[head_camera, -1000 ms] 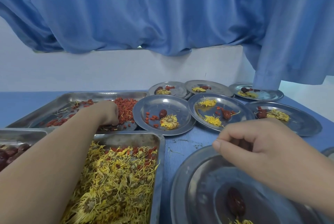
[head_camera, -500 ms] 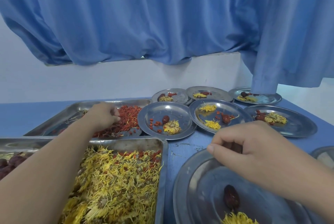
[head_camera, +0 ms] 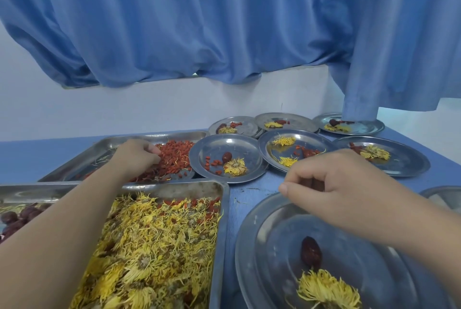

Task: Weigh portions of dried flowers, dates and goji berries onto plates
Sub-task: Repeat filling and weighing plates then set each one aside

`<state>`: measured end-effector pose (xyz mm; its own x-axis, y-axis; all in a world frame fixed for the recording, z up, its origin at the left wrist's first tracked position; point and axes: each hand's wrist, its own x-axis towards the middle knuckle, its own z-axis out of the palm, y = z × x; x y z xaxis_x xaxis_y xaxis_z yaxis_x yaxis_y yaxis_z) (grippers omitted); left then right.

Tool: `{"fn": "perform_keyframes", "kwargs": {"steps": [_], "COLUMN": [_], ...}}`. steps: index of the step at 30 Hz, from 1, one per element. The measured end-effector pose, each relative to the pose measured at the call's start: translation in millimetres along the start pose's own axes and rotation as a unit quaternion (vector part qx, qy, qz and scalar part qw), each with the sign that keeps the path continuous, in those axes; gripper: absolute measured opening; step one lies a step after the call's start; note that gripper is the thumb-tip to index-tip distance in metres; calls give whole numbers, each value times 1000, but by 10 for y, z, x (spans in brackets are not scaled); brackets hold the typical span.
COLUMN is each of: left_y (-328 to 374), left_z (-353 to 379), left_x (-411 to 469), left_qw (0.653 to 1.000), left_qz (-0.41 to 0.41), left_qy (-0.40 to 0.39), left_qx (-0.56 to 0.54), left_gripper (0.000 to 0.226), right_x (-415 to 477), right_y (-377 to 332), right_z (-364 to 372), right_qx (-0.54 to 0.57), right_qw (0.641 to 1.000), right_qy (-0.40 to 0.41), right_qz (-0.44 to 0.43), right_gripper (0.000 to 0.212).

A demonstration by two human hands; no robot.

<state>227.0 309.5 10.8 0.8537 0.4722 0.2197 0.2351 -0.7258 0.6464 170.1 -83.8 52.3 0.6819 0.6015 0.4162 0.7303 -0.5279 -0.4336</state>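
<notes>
Hardly anything shifts: your left hand stays in goji berries, centre left of frame, fingers curled into pile. Your right hand hovers curled over near plate, contents impossible to tell. Plate, lower right, holds date and flower, no berries. Berry pinch must travel right and down-frame.

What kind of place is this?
Probably a small food-prep or packing workroom, though that's not certain. A steel tray is heaped with dried flowers. There's a pile of goji berries, and several metal plates carry matching small portions on a blue table under a curtain.
</notes>
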Motion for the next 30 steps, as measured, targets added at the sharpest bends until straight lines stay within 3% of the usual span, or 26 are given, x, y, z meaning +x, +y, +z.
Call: {"fn": "perform_keyframes", "kwargs": {"steps": [3, 7, 13, 19, 22, 24, 28, 30], "left_y": [57, 311, 776, 1135, 1335, 1464, 1639, 1680], "left_z": [-34, -103, -85, 45, 157, 235, 364, 421], "left_x": [-71, -254, -783, -1405, -1681, -1848, -2096, -2169], "left_qw": [981, 855, 761, 689, 702, 731, 824, 893], "left_qz": [-60, -135, -159, -165, -169, -156, -76, -13], "left_qy": [-22, -109, -185, -243, -240, -235, -219, -192], "left_qx": [-183, -488, -602, -662, -649, -621, -516, -406], "left_gripper": [3, 8, 15, 16, 12, 10, 15, 19], "right_x": [-1, -16, -58, -346, -576, -748, -1097, -1252], "right_y": [13, 12, -147, -455, -463, -424, -273, -202], "right_z": [-26, -69, -270, -550, -577, -551, -421, -328], "right_qx": [3, 7, -42, 9, 28, 36, 25, 18], "right_qw": [1000, 1000, 999, 994, 994, 995, 997, 996], "right_qy": [9, 22, 34, 98, 99, 85, 74, 82], "right_qz": [-1, 3, -2, -45, -38, -25, 12, 20], "right_gripper": [31, 30, 28, 25, 26, 26, 31, 30]}}
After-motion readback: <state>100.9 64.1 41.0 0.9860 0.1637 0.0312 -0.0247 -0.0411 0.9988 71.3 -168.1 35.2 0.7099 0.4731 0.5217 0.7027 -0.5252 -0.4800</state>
